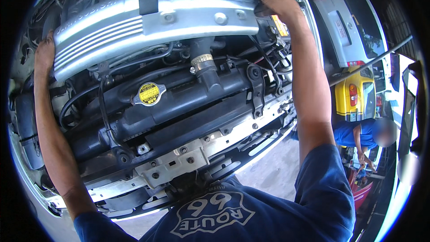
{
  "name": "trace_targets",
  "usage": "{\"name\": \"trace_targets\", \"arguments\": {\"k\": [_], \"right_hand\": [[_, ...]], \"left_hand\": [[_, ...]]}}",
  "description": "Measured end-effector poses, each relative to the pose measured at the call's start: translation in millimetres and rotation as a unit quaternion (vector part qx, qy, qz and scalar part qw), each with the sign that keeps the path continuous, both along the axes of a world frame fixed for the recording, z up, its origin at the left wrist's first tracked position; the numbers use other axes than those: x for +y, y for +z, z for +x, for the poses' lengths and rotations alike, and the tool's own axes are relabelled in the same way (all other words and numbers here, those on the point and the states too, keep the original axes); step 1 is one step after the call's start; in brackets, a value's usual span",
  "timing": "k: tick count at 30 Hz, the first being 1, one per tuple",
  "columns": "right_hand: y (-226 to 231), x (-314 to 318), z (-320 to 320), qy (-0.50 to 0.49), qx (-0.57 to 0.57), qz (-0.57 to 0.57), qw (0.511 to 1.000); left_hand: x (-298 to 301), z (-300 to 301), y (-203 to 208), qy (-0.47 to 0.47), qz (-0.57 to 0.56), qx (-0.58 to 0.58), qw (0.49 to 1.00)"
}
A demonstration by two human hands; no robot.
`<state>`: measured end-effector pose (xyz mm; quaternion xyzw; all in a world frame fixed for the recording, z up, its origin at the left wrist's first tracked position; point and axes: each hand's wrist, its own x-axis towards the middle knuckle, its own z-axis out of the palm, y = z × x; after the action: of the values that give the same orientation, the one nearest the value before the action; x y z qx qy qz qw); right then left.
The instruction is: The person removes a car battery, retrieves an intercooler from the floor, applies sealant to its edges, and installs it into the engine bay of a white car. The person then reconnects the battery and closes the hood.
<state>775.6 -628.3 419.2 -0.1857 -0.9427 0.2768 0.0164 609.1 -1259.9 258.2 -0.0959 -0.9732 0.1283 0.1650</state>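
A silver engine cover (197, 13) with ribbed lines and a mesh insert spans the engine bay, above the radiator. My left hand (45, 56) grips its left end, with the fingers partly hidden behind the edge. At the upper right corner, my right hand (277, 3) is closed on the cover's other end. Below the cover is the black radiator tank (174, 98), with a yellow-labelled radiator cap (150, 94) on it. A thick hose held by a metal clamp (203, 61) runs from the tank up under the cover.
A battery with an orange label (280, 25) sits under my right forearm. The metal front crossmember (174, 163) runs between me and the radiator. At right are a silver van (345, 27), a yellow car (354, 92) and another person in a blue shirt (363, 133).
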Motion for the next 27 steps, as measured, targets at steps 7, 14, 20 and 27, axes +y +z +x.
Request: {"name": "trace_targets", "arguments": {"k": [7,14,20,27], "right_hand": [[-7,-9,154,-0.040,0.212,0.057,0.975],[-86,5,180,-0.021,0.036,0.057,0.997],[-84,-4,166,-0.028,0.089,0.147,0.985],[-83,1,164,-0.044,0.139,0.094,0.985]], "left_hand": [[24,9,11,0.022,-0.011,-0.033,0.999],[82,116,53,0.067,0.437,0.127,0.888],[156,295,69,0.106,0.513,-0.125,0.843],[218,274,73,0.072,0.557,-0.224,0.796]]}}
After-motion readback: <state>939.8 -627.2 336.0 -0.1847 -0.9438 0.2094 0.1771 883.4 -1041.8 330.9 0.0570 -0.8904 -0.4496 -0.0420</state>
